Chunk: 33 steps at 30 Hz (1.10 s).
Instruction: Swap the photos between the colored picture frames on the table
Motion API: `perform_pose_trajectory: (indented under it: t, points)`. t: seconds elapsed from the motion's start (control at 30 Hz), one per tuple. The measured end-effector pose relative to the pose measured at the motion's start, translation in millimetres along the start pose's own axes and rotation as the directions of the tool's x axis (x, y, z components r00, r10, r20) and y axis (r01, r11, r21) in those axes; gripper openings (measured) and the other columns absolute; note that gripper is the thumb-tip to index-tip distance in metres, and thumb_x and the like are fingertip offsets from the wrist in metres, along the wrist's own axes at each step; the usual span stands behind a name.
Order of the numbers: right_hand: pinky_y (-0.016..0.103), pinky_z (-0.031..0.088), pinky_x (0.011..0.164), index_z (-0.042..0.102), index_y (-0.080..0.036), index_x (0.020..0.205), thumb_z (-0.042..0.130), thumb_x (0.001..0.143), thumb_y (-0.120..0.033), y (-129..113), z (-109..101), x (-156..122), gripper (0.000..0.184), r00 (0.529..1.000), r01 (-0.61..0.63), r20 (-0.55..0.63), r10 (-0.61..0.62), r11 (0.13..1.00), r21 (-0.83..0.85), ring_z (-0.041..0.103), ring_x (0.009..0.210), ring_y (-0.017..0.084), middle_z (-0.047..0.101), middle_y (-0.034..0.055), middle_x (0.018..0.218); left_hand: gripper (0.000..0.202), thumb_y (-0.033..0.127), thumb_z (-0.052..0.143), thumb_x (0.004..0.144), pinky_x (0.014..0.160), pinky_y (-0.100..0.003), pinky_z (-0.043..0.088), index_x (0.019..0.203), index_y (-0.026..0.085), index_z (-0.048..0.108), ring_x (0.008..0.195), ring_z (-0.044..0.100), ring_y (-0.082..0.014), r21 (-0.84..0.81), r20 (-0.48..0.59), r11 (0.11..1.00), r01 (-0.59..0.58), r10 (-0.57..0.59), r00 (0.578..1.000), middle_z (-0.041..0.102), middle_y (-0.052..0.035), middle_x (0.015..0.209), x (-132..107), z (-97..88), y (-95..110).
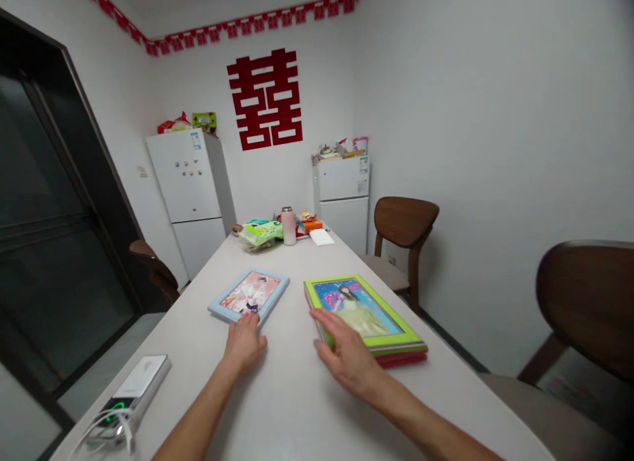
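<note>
Both arms outstretched, grips apart: left hand (245,345) touches blue frame (250,294), right hand (349,362) rests on green frame (366,310).

At a long white table (297,395), the left hand (244,345) rests flat, fingertips touching the near edge of a blue-framed picture (249,294). The right hand (349,358) lies open on the near left corner of a green-framed picture (364,309) topping a small stack. A power bank (135,390) sits near left.

A red emblem (265,99) hung on the white far wall (324,78) above a tall fridge (191,190) and a short fridge (343,197); wooden chairs (403,226) stood right, a dark door (44,216) left.
</note>
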State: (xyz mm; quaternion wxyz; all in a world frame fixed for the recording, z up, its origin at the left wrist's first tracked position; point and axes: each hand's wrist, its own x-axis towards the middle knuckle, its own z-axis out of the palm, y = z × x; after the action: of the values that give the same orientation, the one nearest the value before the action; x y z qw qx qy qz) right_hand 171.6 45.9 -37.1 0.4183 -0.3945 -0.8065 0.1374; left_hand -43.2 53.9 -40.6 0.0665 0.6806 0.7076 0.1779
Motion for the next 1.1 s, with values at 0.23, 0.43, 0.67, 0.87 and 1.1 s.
perform_pose_trajectory:
  t: [0.23, 0.43, 0.67, 0.87, 1.1]
  points:
    - [0.041, 0.032, 0.095, 0.044, -0.007, 0.115, 0.041, 0.071, -0.013, -21.3, 31.7, -3.0, 0.045, 0.997, 0.039, 0.068, -0.036, 0.999, -0.029, 0.039, 0.112, 0.022, 0.046, 0.0166, 0.119, 0.038, 0.021, 0.05, 0.065, 0.091, -0.037, 0.026, 0.103, 0.018, 0.05, 0.105, 0.043, -0.0242, 0.104, 0.08, 0.978, -0.18, 0.172, 0.982, 0.054, -0.0079, 0.11, -59.7, 0.8, 40.1]
    - [0.04, 0.035, 0.09, 0.054, -0.011, 0.103, 0.045, 0.069, -0.012, -23.4, 24.2, -11.2, 0.035, 0.978, 0.147, 0.17, -0.12, 0.976, -0.16, 0.045, 0.101, 0.022, 0.054, 0.0131, 0.107, 0.056, 0.027, 0.06, 0.06, 0.092, -0.039, 0.03, 0.113, 0.016, 0.047, 0.106, 0.044, -0.0266, 0.027, 0.166, 0.97, -0.243, 0.236, 0.958, 0.051, -0.0105, 0.117, -108.7, -7.6, 61.1]
    - [0.039, 0.037, 0.087, 0.056, -0.014, 0.099, 0.042, 0.071, -0.01, -25.4, 16.8, -32.9, 0.032, 0.965, 0.238, 0.133, -0.224, 0.966, -0.097, 0.047, 0.096, 0.02, 0.057, 0.0103, 0.1, 0.055, 0.036, 0.06, 0.066, 0.095, -0.048, 0.027, 0.117, 0.025, 0.044, 0.118, 0.031, -0.0307, -0.092, 0.197, 0.919, -0.384, 0.395, 0.897, 0.037, -0.0092, 0.128, -133.2, 18.9, 28.8]
    - [0.04, 0.039, 0.088, 0.053, -0.019, 0.104, 0.04, 0.075, -0.014, -20.5, 11.1, -46.7, 0.032, 0.979, 0.206, 0.002, -0.206, 0.978, 0.008, 0.047, 0.101, 0.02, 0.055, 0.0087, 0.105, 0.037, 0.034, 0.054, 0.072, 0.092, -0.04, 0.036, 0.107, 0.022, 0.051, 0.111, 0.043, -0.0263, -0.099, 0.031, 0.865, -0.491, 0.496, 0.868, 0.05, -0.0096, 0.119, -147.9, 36.1, 17.9]
    - [0.04, 0.035, 0.093, 0.039, -0.021, 0.119, 0.038, 0.08, -0.029, -38.7, 11.0, -48.8, 0.04, 0.991, 0.055, -0.13, -0.027, 0.975, 0.217, 0.039, 0.112, 0.021, 0.046, 0.0092, 0.12, 0.024, 0.035, 0.051, 0.072, 0.09, -0.034, 0.038, 0.092, 0.021, 0.053, 0.111, 0.044, -0.0242, -0.444, -0.354, 0.852, -0.276, 0.116, 0.928, 0.051, -0.0093, 0.118, -156.9, 14.3, 27.3]
